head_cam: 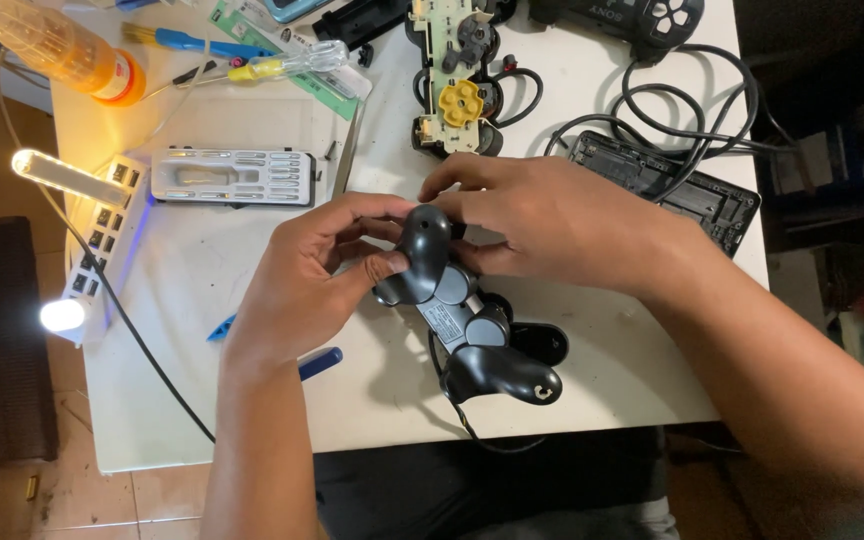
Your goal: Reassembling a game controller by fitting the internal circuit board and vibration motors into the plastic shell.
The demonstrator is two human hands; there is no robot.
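Note:
Both my hands hold a black game controller (472, 330) over the white table (252, 400), its back side up and one handle pointing toward me. My left hand (302, 285) grips the far handle, thumb pressed on its side. My right hand (562, 225) covers the controller's upper edge, fingers curled over it. A black cable runs from the controller off the table's front edge.
An opened controller with a bare circuit board and yellow pad (457, 85) lies at the back. Nearby are a grey bit case (232, 177), a screwdriver (287, 65), an orange bottle (62, 50), a black shell half (672, 185), coiled cables (672, 100), a lit lamp (52, 175) and a white USB hub (97, 250).

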